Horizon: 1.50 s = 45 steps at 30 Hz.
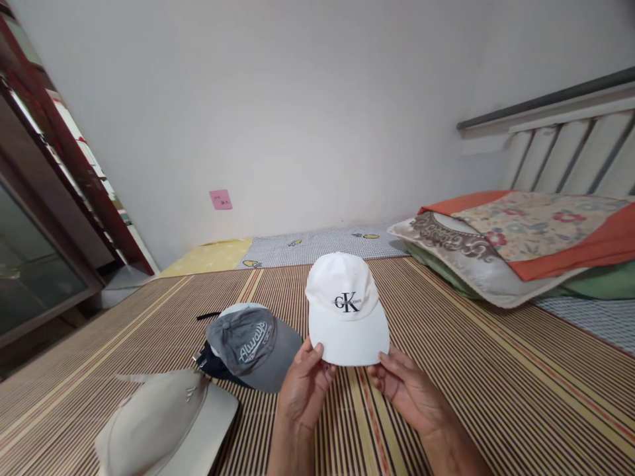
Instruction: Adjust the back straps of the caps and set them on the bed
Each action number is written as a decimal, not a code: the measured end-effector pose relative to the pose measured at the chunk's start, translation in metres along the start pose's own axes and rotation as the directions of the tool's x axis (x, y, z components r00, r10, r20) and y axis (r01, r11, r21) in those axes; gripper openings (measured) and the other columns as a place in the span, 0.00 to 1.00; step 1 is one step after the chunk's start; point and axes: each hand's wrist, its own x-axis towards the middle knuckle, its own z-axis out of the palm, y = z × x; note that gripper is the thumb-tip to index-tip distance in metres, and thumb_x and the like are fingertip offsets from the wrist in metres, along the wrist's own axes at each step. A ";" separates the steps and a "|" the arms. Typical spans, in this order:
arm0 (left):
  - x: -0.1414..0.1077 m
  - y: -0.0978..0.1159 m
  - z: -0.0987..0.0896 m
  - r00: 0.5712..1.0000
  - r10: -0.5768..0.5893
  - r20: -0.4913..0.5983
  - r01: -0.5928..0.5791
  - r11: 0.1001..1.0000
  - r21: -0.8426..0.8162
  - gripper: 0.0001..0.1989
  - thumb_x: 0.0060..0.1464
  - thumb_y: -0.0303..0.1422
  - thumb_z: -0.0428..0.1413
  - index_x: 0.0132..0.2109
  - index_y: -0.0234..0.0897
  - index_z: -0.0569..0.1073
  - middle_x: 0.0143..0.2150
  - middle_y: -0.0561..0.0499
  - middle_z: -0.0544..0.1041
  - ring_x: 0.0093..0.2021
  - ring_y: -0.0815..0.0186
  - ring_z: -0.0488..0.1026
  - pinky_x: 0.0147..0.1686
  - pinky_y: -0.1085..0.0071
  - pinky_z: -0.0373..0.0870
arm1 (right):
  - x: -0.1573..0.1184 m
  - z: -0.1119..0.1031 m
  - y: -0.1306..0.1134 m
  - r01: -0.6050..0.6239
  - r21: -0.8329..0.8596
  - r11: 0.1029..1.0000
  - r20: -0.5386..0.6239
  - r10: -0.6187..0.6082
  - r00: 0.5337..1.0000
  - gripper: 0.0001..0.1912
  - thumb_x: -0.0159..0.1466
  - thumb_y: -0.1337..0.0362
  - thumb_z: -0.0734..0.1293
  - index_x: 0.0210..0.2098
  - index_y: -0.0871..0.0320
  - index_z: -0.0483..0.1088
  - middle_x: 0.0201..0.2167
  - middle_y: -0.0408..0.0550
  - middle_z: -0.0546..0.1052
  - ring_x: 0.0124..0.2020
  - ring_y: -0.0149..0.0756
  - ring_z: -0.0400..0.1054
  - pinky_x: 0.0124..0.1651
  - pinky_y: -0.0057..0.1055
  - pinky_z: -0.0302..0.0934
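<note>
Between my two hands is a white baseball cap (348, 330) with dark lettering on its front, its brim pointing toward me. My left hand (306, 383) pinches the left corner of the brim, thumb on top and fingers underneath. On the other side, my right hand (404, 383) grips the right corner the same way. Left of my left hand lies a grey cap (248, 344) with white lettering, stacked over a dark cap (218, 367) that is mostly hidden. Closer to me at lower left rests a beige cap (153, 420).
A striped bamboo mat (496, 383) covers the bed. At right, a pillow (496, 277) lies under an orange-edged floral cloth (555, 221), near a grey rail (546, 99). A pink note (220, 199) is stuck on the wall (307, 119). Checked fabric (322, 246) runs along the far edge.
</note>
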 end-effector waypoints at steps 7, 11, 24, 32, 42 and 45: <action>0.004 -0.005 -0.004 0.999 0.018 -0.028 -0.017 1.000 0.020 0.18 0.50 0.23 0.70 0.49 0.33 0.79 0.43 0.47 0.85 0.33 0.69 0.79 0.28 0.77 0.75 | 0.002 0.009 0.014 -0.031 0.009 0.999 0.010 0.031 0.999 0.24 0.50 0.62 0.86 0.43 0.59 0.82 0.34 0.45 0.84 0.33 0.33 0.78 0.30 0.24 0.70; 0.005 -0.008 0.001 0.987 -0.023 -0.157 0.013 0.998 -0.063 0.08 0.56 0.22 0.64 0.44 0.33 0.77 0.39 0.47 0.84 0.32 0.68 0.79 0.28 0.75 0.75 | 0.006 0.010 0.015 -0.001 0.023 1.000 -0.035 0.002 0.999 0.23 0.50 0.62 0.86 0.42 0.59 0.81 0.32 0.45 0.83 0.32 0.32 0.77 0.30 0.23 0.69; 0.017 -0.011 -0.011 0.911 -0.220 -0.349 0.120 0.950 -0.287 0.07 0.60 0.18 0.53 0.40 0.31 0.74 0.28 0.50 0.76 0.23 0.70 0.74 0.20 0.79 0.65 | 0.032 -0.037 -0.007 0.125 0.022 0.992 -0.213 -0.118 0.970 0.18 0.48 0.71 0.85 0.33 0.56 0.77 0.28 0.39 0.77 0.28 0.28 0.72 0.28 0.19 0.72; 0.016 -0.011 -0.008 0.911 -0.255 -0.325 0.135 0.927 -0.351 0.07 0.63 0.21 0.51 0.39 0.33 0.72 0.26 0.53 0.72 0.20 0.73 0.69 0.20 0.79 0.61 | 0.112 -0.056 -0.020 0.111 0.020 0.994 -0.330 -0.098 0.939 0.09 0.67 0.75 0.72 0.32 0.62 0.71 0.28 0.38 0.73 0.24 0.25 0.68 0.23 0.19 0.66; 0.017 -0.007 -0.012 0.910 -0.250 -0.331 0.115 0.919 -0.378 0.07 0.64 0.21 0.50 0.39 0.33 0.71 0.26 0.54 0.71 0.20 0.74 0.67 0.19 0.80 0.59 | 0.184 -0.060 -0.012 0.046 -0.014 0.999 -0.407 -0.048 0.912 0.06 0.72 0.65 0.70 0.46 0.61 0.73 0.40 0.45 0.78 0.32 0.31 0.74 0.31 0.27 0.72; 0.017 -0.007 -0.012 0.910 -0.246 -0.334 0.112 0.921 -0.374 0.09 0.67 0.23 0.48 0.40 0.32 0.71 0.26 0.54 0.71 0.20 0.74 0.67 0.19 0.80 0.59 | 0.192 -0.063 -0.008 0.022 -0.027 0.999 -0.411 -0.031 0.911 0.07 0.72 0.64 0.70 0.47 0.61 0.73 0.41 0.45 0.78 0.33 0.31 0.74 0.31 0.27 0.72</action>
